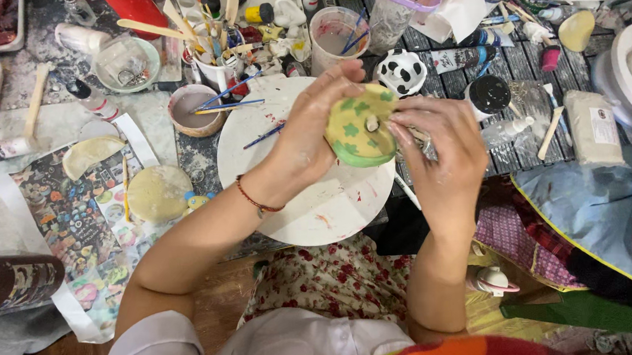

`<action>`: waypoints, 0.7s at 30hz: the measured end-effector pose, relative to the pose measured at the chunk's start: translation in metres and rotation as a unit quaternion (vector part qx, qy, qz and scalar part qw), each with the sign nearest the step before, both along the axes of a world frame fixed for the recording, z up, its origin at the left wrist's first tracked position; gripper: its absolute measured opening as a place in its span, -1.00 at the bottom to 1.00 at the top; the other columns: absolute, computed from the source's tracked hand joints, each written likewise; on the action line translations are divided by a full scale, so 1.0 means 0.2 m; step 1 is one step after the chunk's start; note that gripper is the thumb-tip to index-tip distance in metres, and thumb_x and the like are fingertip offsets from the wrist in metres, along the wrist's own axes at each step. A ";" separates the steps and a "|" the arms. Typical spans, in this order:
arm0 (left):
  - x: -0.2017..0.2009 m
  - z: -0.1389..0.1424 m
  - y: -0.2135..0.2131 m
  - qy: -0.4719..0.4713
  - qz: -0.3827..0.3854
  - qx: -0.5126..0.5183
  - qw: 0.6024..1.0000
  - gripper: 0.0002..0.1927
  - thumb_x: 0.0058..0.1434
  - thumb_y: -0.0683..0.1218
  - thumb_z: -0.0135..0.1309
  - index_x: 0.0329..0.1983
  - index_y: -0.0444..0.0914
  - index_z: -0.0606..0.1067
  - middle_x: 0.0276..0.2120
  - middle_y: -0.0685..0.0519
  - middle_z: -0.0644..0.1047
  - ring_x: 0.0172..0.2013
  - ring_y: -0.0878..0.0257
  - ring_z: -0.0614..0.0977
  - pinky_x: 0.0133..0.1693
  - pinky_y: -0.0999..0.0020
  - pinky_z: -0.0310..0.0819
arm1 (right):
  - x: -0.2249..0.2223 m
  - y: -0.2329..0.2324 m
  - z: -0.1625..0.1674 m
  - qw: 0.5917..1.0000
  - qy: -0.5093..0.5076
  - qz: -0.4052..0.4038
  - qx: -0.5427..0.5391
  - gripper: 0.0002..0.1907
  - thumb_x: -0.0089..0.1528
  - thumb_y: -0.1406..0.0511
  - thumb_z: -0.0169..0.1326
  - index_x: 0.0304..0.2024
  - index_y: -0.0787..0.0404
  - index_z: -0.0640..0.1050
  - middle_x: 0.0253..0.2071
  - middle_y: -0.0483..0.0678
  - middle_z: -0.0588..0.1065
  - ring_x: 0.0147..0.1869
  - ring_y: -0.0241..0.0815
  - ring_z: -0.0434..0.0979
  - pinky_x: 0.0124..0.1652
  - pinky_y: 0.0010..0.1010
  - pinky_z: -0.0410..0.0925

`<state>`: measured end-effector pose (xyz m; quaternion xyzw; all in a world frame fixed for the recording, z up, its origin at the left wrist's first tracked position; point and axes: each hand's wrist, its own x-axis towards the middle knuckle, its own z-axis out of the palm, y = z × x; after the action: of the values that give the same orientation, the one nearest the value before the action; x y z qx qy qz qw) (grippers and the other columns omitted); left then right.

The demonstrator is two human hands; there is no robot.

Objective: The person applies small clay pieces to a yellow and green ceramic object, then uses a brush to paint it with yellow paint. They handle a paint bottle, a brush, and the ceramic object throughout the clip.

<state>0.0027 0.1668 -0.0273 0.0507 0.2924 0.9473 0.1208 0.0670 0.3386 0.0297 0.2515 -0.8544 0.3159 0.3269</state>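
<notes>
Steadiness comes first: your left hand cups the round yellow-and-green painted piece above the white turntable on the table, so keep those fingers firm. Your right hand pinches a thin tool at its centre; I'd judge light, short touches work best.

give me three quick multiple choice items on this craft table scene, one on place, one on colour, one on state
1. Where does the black-spotted white figurine sit?
A. beyond the hands
B. on the lap
C. on the printed sheet

2. What colour is the round piece?
A. plain red
B. yellow with green shapes and rim
C. blue

3. How is the round piece held?
A. lying on the white turntable
B. gripped by the left hand, raised
C. dropped on the floor

Answers: 1 A, it stands behind the fingers; 2 B, green shapes show; 3 B, the right hand works at it.
</notes>
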 end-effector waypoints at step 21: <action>-0.10 0.05 -0.13 0.061 0.042 -0.069 0.995 -0.67 0.34 -0.28 0.05 0.17 -0.33 0.41 0.02 -0.07 0.52 0.06 0.18 0.60 0.10 0.32 0.56 | -0.09 -0.04 0.00 1.000 0.014 0.018 -0.017 -0.74 0.18 0.46 0.32 -0.09 0.16 0.66 -0.05 -0.08 0.61 0.01 -0.11 0.57 0.02 -0.32 0.41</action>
<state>-0.0168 0.1410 -0.0179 0.0876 0.3660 0.9242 0.0656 0.0488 0.3308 0.0294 0.2657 -0.8398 0.3325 0.3369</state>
